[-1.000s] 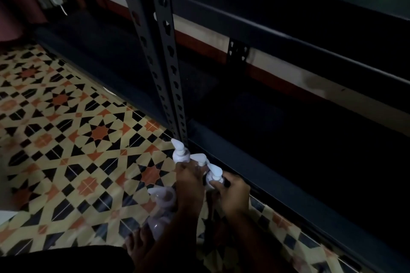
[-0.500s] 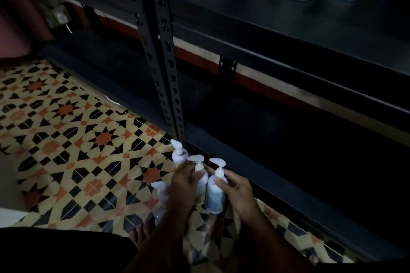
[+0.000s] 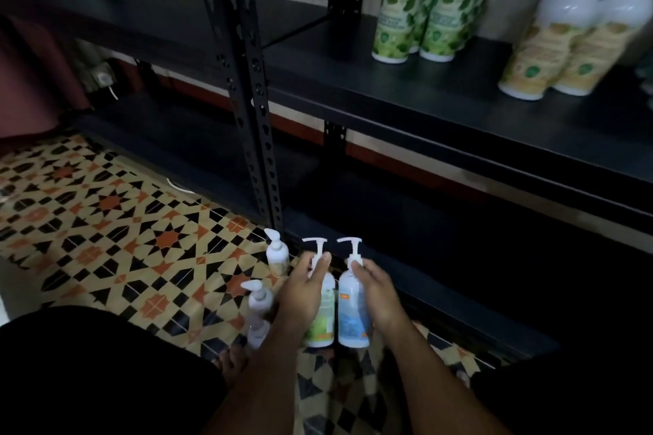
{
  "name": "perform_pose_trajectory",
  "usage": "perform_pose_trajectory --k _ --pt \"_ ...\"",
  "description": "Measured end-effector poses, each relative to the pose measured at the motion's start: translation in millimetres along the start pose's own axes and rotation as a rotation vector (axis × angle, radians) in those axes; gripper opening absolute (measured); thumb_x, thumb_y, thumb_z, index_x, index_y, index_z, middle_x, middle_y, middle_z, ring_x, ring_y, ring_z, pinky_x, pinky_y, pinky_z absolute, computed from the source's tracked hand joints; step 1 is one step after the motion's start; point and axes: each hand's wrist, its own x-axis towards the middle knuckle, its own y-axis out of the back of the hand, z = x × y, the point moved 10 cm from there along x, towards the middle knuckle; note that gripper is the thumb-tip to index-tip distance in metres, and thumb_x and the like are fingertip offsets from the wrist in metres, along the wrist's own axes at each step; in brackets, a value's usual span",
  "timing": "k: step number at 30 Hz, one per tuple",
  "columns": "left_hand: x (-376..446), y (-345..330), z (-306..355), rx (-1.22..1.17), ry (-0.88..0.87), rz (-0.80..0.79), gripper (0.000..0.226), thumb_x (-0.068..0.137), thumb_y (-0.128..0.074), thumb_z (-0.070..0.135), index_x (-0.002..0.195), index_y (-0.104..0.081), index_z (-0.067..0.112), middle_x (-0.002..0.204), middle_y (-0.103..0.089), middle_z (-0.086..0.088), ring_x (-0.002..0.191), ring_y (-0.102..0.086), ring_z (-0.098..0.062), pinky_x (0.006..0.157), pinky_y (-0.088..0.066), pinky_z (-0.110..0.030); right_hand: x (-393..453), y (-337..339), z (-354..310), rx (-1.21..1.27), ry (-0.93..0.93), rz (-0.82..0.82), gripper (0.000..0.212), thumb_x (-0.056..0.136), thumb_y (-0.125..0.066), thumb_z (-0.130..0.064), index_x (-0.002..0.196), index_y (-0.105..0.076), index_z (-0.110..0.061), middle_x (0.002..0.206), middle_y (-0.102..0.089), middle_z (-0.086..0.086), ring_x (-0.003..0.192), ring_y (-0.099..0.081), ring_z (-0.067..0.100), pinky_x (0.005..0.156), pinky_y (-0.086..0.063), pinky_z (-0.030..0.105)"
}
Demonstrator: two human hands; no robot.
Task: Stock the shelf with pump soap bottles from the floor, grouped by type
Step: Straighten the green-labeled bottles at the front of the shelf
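Both bottles rose: left hand [image 3: 302, 297] grips green bottle [image 3: 322, 320], right hand [image 3: 376, 290] blue bottle [image 3: 352, 311].

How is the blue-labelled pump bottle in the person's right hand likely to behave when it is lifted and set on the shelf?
The blue-labelled pump bottle looks like rigid plastic, so it should probably keep its shape in the right hand. It is tall and narrow with a long pump on top, so it may tip if set down carelessly. Its surface looks smooth and glossy, so it could be slightly slippery.
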Motion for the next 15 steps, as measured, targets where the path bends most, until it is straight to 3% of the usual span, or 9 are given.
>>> perform_pose_trajectory --k 3,7,11,15 --pt "-17.6 3.3 37.1 -0.027 -0.035 -0.011 0.039 0.101 -0.056 0.057 0.077 -0.050 0.027 0.069 -0.052 0.006 0.068 -0.053 -0.009 0.077 -0.044 -0.037 -22.1 1.0 -31.4 -0.005 0.034 0.024 0.025 0.104 -0.057 -0.027 0.104 -0.069 -0.005 0.087 -0.067 0.008 0.082 -0.064 0.021 0.078 -0.049 0.033" --pt "-42.9 9.2 90.0 -0.031 -0.095 -0.057 0.043 0.098 -0.058 0.060 0.081 -0.050 0.022 0.065 -0.047 0.010 0.062 -0.049 -0.007 0.069 -0.040 -0.033 -48.7 4.3 -77.7 -0.058 0.113 0.041 0.028 0.104 -0.054 -0.035 0.100 -0.068 -0.011 0.083 -0.065 0.006 0.081 -0.063 0.021 0.079 -0.049 0.036" --pt "-64.5 23.8 125.6 -0.050 -0.106 -0.075 0.048 0.082 -0.075 0.066 0.095 -0.058 0.023 0.084 -0.066 0.004 0.079 -0.067 -0.015 0.076 -0.054 -0.039 -71.9 10.1 -117.8 -0.091 0.158 0.060 0.034 0.103 -0.053 -0.045 0.102 -0.068 -0.014 0.084 -0.065 0.004 0.078 -0.063 0.018 0.077 -0.051 0.038" --pt "-68.8 33.3 138.5 -0.048 -0.080 -0.117 0.063 0.065 -0.097 0.038 0.109 -0.053 0.030 0.100 -0.070 -0.003 0.087 -0.072 -0.021 0.077 -0.062 -0.044 -94.8 10.9 -144.9 -0.105 0.194 0.025 0.041 0.088 -0.074 -0.053 0.104 -0.065 -0.015 0.093 -0.071 0.007 0.088 -0.072 0.017 0.083 -0.057 0.040"
